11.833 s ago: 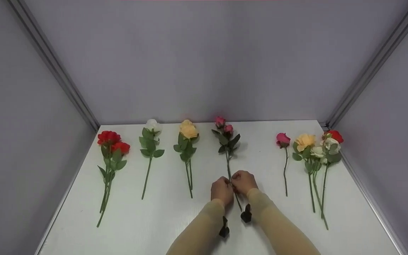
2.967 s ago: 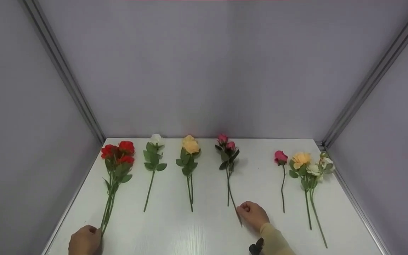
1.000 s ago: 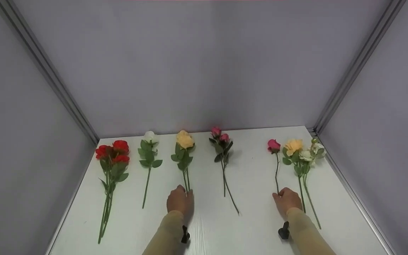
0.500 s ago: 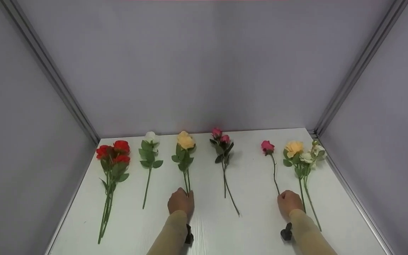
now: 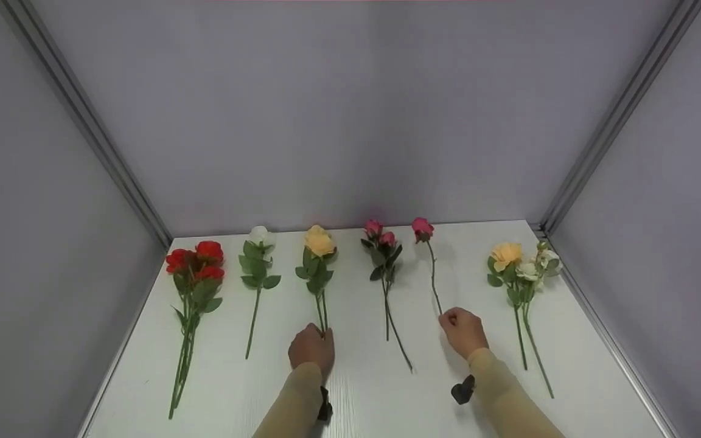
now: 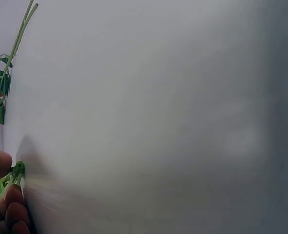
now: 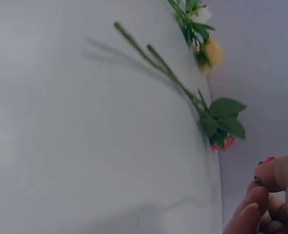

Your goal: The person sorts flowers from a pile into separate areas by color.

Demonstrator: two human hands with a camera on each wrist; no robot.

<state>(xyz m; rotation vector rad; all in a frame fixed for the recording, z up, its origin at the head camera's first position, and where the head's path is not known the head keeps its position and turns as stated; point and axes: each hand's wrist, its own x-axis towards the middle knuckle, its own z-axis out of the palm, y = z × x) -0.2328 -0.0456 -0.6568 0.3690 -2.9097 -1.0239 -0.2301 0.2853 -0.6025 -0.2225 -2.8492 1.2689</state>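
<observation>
My right hand [image 5: 463, 331] pinches the lower stem of a single pink rose [image 5: 423, 230] between thumb and fingertips. Its bloom points to the back wall, and in the right wrist view the stem end [image 7: 258, 180] shows at the fingertips. To its left lies a pair of darker-leaved pink roses [image 5: 381, 234] with crossed stems. My left hand [image 5: 312, 350] pinches the stem ends of the yellow roses [image 5: 319, 242], which lie on the white table [image 5: 362, 401]. In the left wrist view, thumb and fingers [image 6: 16, 214] close around those green stems [image 6: 17, 170].
A white rose [image 5: 258, 255] lies left of the yellow ones. Farther left is a bunch of red roses [image 5: 198, 267]. At the right lie another yellow rose [image 5: 507, 255] and white roses [image 5: 536, 267]. Grey walls [image 5: 350, 121] enclose the back and sides.
My right hand has carried the single pink rose leftward, beside the pink pair. My left hand stays at the yellow roses. Earlier, a red rose went from the right group to the red bunch.
</observation>
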